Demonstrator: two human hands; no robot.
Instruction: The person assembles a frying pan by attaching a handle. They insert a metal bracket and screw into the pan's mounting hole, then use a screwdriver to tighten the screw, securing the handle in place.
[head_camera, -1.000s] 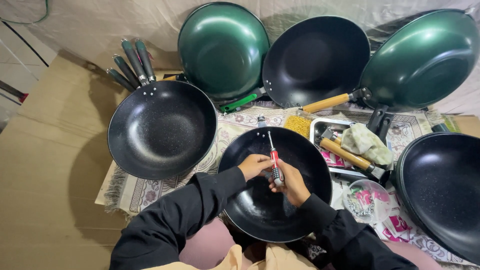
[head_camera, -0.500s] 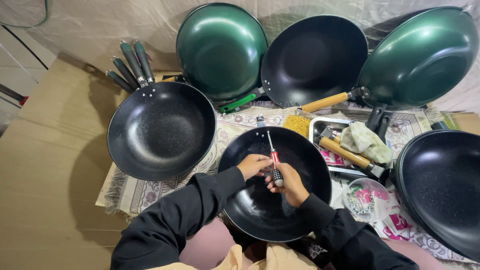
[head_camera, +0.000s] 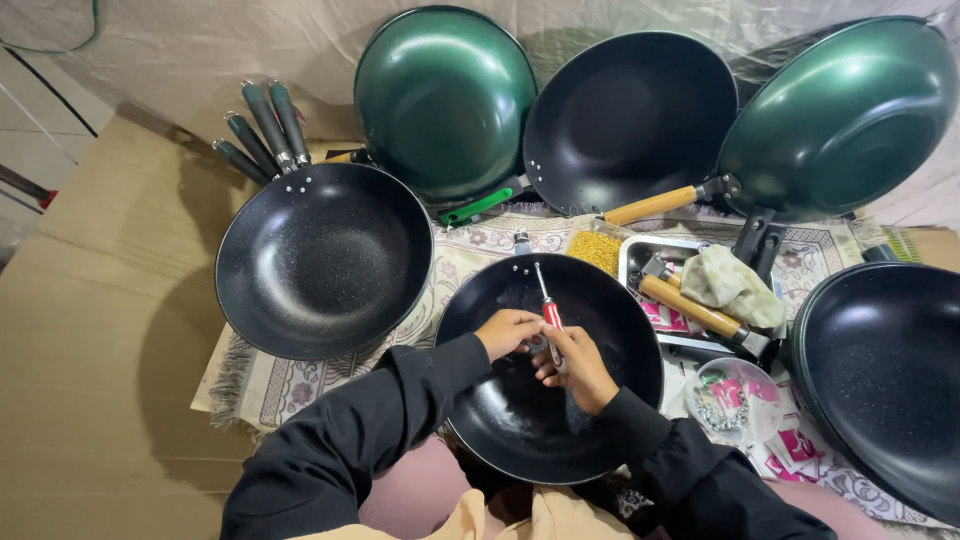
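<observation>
Both hands meet over the black pan (head_camera: 520, 430) at 6 o'clock: right hand (head_camera: 575, 365) gripping a red screwdriver (head_camera: 548, 310), left hand (head_camera: 510, 330) curled beside it. Patterned cloth (head_camera: 460, 255) on cardboard floor (head_camera: 100, 330), more pans from 9 to 3.

The pan (head_camera: 530, 420) under the hands has a dark, speckled non-stick lining with a faint sheen, and the wide pan (head_camera: 325, 262) to the left shows the same stone-like flecked coating. The green pan (head_camera: 445, 95) leaning behind is glossy and smooth, throwing soft highlights. The screwdriver (head_camera: 547, 310) has a bright bare-metal shaft and a shiny red plastic grip. A handle (head_camera: 652, 205) at the back looks like pale, matt wood. The mat (head_camera: 470, 250) below is woven cloth, patterned and fringed, and the floor covering (head_camera: 100, 330) is dull brown cardboard. The tray (head_camera: 632, 262) is polished metal; the sleeves (head_camera: 350, 450) are matt black fabric.
</observation>
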